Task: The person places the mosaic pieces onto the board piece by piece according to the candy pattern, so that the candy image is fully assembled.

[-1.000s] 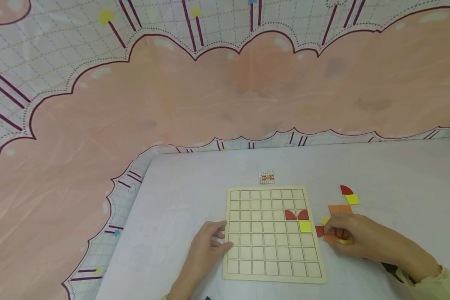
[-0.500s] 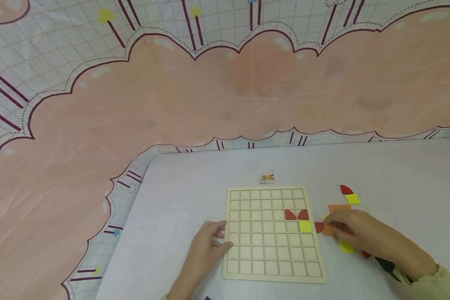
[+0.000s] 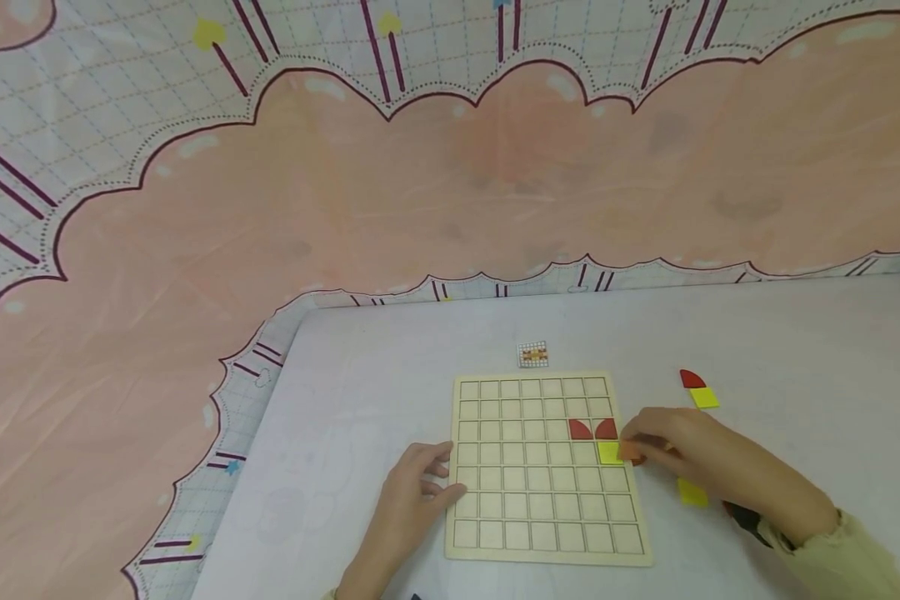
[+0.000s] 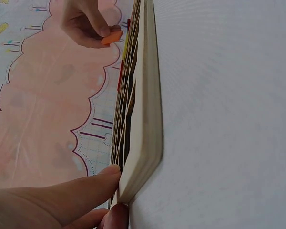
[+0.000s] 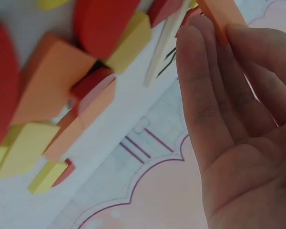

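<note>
My right hand pinches an orange square tile between thumb and fingertips, at the right edge of a pale wooden grid board. In the right wrist view the orange tile is held up at the fingertips. Two red quarter-round tiles and a yellow square tile lie in the board's cells, close to the held tile. My left hand touches the board's left edge with thumb and fingertips. The left wrist view shows a fingertip on that edge.
A small printed pattern card lies beyond the board. Right of the board are loose tiles, among them a red quarter-round and yellow squares; the right hand hides some. Several tiles, including an orange one, show in the right wrist view.
My right hand has picked up an orange tile from the loose pieces and carried it left to the board's right edge. The left hand has stayed where it was.
</note>
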The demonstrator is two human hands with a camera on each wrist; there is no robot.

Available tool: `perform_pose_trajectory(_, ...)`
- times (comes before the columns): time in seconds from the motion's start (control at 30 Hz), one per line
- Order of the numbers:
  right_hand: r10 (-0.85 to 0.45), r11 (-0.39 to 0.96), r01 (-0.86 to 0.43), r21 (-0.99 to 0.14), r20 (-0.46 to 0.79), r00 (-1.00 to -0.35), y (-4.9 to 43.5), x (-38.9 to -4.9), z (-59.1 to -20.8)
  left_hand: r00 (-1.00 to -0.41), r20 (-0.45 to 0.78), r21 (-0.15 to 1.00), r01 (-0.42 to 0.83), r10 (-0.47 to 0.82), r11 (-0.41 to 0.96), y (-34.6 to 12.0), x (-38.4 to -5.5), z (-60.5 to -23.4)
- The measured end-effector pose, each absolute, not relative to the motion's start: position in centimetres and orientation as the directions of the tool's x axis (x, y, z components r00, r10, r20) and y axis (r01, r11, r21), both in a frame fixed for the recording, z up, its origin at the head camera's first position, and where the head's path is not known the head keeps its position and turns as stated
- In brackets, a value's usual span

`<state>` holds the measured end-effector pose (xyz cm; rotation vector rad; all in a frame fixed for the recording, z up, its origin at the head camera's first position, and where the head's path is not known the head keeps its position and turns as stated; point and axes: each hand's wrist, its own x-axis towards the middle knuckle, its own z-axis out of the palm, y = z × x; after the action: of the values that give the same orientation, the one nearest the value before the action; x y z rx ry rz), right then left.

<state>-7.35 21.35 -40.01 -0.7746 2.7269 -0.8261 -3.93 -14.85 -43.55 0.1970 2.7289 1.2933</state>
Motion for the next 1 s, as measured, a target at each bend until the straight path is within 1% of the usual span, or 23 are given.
perform_pose_trajectory(0.23, -0.541, 0.680, -0.449, -0.580, 0.016, -0.841, 20.1, -7.7, -39.8, -0.985, -0.050, 0.778, 0.066, 0.166, 0.625, -14.8, -4.0, -43.6)
perform_pose_trajectory(0.47, -0.503, 0.718, -0.371, -0.589, -0.071, -0.861, 18.6, -8.4, -39.2, -0.986, -0.060, 0.774, 0.051, 0.154, 0.630, -14.8, -4.0, -43.6)
perform_pose_trajectory(0.63, -0.533, 0.688, -0.422, -0.590, -0.018, -0.846, 17.9, -8.8, -39.4, -0.987, -0.065, 0.773, 0.044, 0.148, 0.633, -14.7, -4.0, -43.6)
perform_pose_trajectory(0.73, -0.537, 0.675, -0.421, -0.607, -0.012, -0.844, 17.6, -8.8, -39.6, -0.986, -0.069, 0.770, 0.042, 0.149, 0.636, -14.8, -3.9, -43.6)
perform_pose_trajectory(0.9, -0.568, 0.656, -0.474, -0.587, 0.028, -0.822, 17.3, -9.1, -40.2, -0.987, -0.055, 0.770, 0.056, 0.153, 0.635, -14.9, -3.9, -43.6)
perform_pose_trajectory(1.0, -0.587, 0.646, -0.492, -0.584, 0.030, -0.809, 17.3, -9.2, -40.3, -0.986, -0.047, 0.774, 0.064, 0.157, 0.630, -14.9, -3.9, -43.6)
